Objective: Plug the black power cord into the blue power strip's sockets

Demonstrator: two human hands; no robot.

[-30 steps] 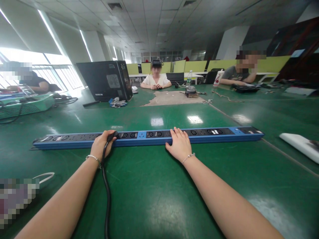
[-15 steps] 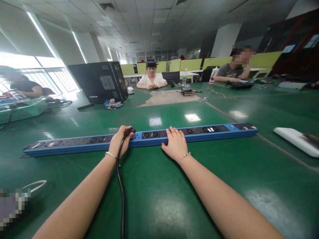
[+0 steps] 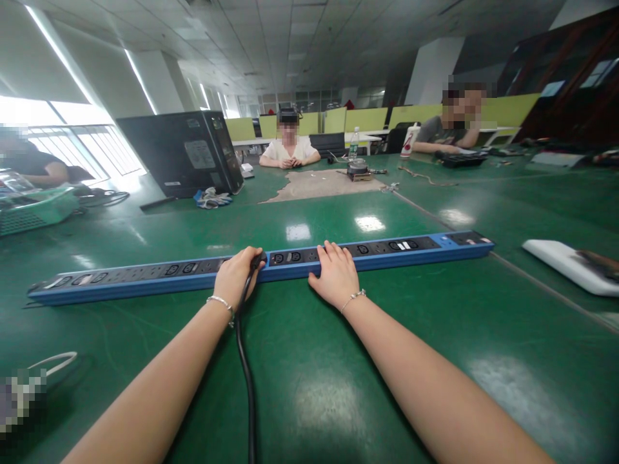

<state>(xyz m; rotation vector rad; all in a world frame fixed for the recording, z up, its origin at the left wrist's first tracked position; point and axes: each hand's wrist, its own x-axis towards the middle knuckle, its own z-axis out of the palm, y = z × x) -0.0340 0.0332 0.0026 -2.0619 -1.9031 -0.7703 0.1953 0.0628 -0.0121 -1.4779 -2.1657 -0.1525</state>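
Note:
A long blue power strip (image 3: 145, 290) with black socket panels lies across the green table. My left hand (image 3: 236, 274) is closed on a black plug (image 3: 258, 259), holding it at the strip's top near the middle; whether its prongs are in a socket is hidden. From the plug a black cable (image 3: 246, 374) runs down to the bottom edge. To the right, my right hand (image 3: 337, 270) rests on the strip with its fingers spread over the sockets and its thumb at the front side.
Beyond the strip stand a black computer case (image 3: 178, 154), gloves (image 3: 213, 198), a bottle (image 3: 354, 143) and a round metal part (image 3: 358, 169). A green basket (image 3: 41, 209) is at left, a white object (image 3: 570, 264) at right. Three people sit around the table.
My left hand has shifted slightly right with the plug, now lower against the strip, and the cable has swung right. The whole view has shifted a little. My right hand keeps its place on the strip.

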